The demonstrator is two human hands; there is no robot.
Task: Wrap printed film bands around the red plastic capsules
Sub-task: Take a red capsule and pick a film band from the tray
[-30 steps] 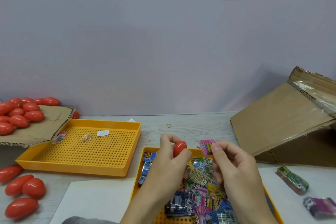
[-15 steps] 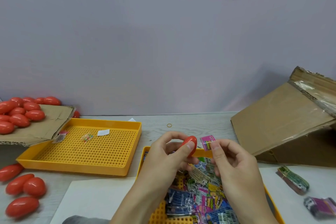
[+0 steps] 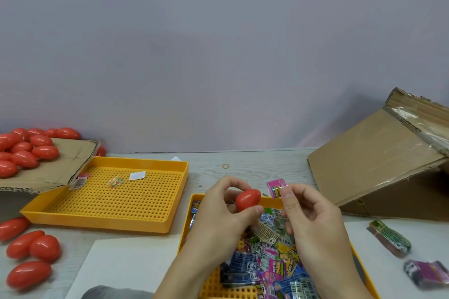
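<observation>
My left hand (image 3: 218, 213) holds a red plastic capsule (image 3: 247, 199) between thumb and fingers, its tip pointing right. My right hand (image 3: 313, 223) pinches a pink printed film band (image 3: 277, 188) just right of the capsule, a small gap between them. Both hands hover over a yellow tray (image 3: 188, 230) filled with several loose printed film bands (image 3: 274, 260).
Several bare red capsules (image 3: 21, 148) lie on a cardboard flap at left; more capsules (image 3: 31, 250) sit on the table below. A second yellow perforated tray (image 3: 116, 216) holds scraps. A tilted cardboard box (image 3: 379, 165) stands at right, with two bundles of bands (image 3: 391, 238) near it.
My left hand has turned the capsule from upright to lying sideways and brought it toward the pink band. My right hand keeps the band in nearly the same place.
</observation>
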